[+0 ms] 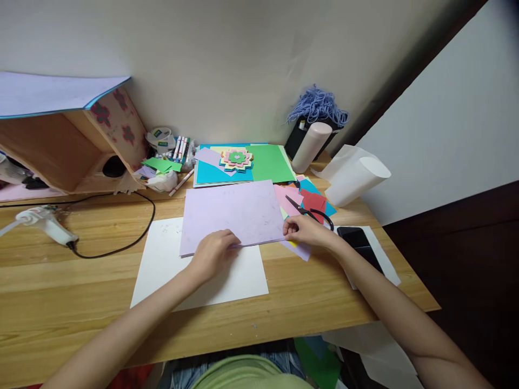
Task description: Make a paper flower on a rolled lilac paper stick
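We watch both hands at the near edge of the lilac sheet point(231, 213): the right hand point(306, 231) has fingertips bunched at its near right corner, apparently pinching it, while the left hand point(214, 251) bends over the edge, left of middle; we can't tell whether those fingers clasp it or just rest. The sheet lies partly across white paper point(227, 281). We'd judge it light, fairly stiff and easily creased, its smooth face a little slippery; two edges or opposite corners look the best hold.

Just beyond the right hand, we spot black-handled scissors point(311, 211) on coloured scraps point(314, 201), a phone point(360, 246) off to the right. Past the sheet sits a layered paper flower point(237, 158) on coloured paper. Out left, we find a glue gun point(51, 227) and an open-fronted box point(124, 127), all on a wood-grained desk point(101, 294) against a pale wall point(227, 65), blue yarn point(317, 105) heaped near the corner.
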`<state>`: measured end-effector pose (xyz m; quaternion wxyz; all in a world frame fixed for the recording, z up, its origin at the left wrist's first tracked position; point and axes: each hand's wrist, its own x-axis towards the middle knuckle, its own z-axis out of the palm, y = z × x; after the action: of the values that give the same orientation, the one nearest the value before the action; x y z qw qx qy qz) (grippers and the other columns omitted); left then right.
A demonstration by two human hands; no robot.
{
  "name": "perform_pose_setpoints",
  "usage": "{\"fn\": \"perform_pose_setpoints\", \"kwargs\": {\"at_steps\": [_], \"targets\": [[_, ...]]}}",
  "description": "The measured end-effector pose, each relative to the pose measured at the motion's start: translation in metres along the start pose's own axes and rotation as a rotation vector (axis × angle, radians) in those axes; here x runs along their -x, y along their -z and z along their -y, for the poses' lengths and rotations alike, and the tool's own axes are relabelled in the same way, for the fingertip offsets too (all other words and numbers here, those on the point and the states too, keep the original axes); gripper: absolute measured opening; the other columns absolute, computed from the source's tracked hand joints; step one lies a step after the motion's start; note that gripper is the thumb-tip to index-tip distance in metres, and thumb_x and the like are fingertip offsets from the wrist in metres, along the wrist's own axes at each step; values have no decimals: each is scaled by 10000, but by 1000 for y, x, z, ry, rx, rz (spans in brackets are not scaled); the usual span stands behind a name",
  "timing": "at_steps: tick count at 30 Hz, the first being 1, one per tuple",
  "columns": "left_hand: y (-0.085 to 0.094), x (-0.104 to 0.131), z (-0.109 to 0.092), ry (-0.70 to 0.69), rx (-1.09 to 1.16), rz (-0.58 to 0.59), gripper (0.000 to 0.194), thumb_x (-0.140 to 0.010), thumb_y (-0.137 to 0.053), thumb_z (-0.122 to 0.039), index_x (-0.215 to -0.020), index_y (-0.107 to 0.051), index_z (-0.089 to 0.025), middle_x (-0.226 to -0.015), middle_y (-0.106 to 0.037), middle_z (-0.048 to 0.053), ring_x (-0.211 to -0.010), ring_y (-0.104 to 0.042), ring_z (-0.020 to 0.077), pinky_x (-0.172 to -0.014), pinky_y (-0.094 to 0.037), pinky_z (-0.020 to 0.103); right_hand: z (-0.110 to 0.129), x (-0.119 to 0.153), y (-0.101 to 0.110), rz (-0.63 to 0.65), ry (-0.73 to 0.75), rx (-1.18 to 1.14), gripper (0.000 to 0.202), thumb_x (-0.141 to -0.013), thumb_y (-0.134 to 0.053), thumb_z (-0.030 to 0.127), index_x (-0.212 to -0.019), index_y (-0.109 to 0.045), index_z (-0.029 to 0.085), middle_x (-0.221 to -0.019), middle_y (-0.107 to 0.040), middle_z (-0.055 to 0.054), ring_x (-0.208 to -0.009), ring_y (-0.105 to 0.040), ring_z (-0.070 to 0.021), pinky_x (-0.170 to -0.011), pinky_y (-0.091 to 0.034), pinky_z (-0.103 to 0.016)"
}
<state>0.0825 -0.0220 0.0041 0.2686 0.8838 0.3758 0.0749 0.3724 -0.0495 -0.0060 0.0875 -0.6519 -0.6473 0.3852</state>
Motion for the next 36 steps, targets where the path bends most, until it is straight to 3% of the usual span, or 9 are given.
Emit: {"fn": "perform_pose_setpoints", "kwargs": {"at_steps": [6,10,13,16,23,30,36], "targets": [[-24,-5,-9,-24,-105,-48,246,-859,-389,-155,-906,-622,-220,-886,-612,38,-803,-546,174,-664,-382,279,22,17,-23,-220,301,137,105,-787,-529,191,-804,-631,181,-846,-607,-49,-834,-542,-169,-749,-414,-283],[-25,-10,-7,75,8,-77,143,-822,-466,-190,-826,-608,-205,-841,-605,26,-767,-551,161,-635,-387,262,25,18,-48,-275,580,274,212,-887,-416,207,-928,-622,184,-905,-601,-76,-880,-525,-171,-762,-422,-293],[-22,-14,-6,147,74,-59,90,-796,-508,-214,-777,-595,-212,-800,-605,6,-743,-554,153,-614,-385,256,22,13,-60,-294,682,431,271,-912,-346,178,-996,-603,169,-917,-609,-87,-883,-517,-178,-736,-427,-296],[-21,-18,-6,119,7,-64,65,-783,-530,-213,-770,-593,-213,-803,-596,6,-736,-543,154,-600,-374,262,21,10,-65,-337,695,531,277,-913,-335,163,-981,-604,160,-903,-611,-84,-876,-510,-182,-715,-424,-292],[-35,-20,-7,-286,-446,-62,215,-867,-395,-127,-806,-597,-175,-819,-577,51,-724,-507,175,-644,-360,310,28,8,-70,-386,677,601,272,-895,-347,125,-824,-608,153,-818,-594,-79,-810,-503,-175,-682,-400,-282],[-48,-22,-7,-393,-582,-167,212,-816,-439,-45,-661,-533,-155,-698,-525,45,-646,-485,167,-564,-360,289,23,4,-75,-487,763,602,232,-879,-373,108,-783,-581,150,-756,-578,-70,-752,-503,-173,-639,-398,-282],[-51,-22,-8,-353,-603,-151,173,-799,-438,-15,-729,-532,-143,-727,-532,53,-661,-484,174,-562,-371,286,22,2,-79,-509,720,600,190,-882,-389,124,-833,-571,139,-808,-585,-83,-796,-511,-193,-666,-408,-300]]}}
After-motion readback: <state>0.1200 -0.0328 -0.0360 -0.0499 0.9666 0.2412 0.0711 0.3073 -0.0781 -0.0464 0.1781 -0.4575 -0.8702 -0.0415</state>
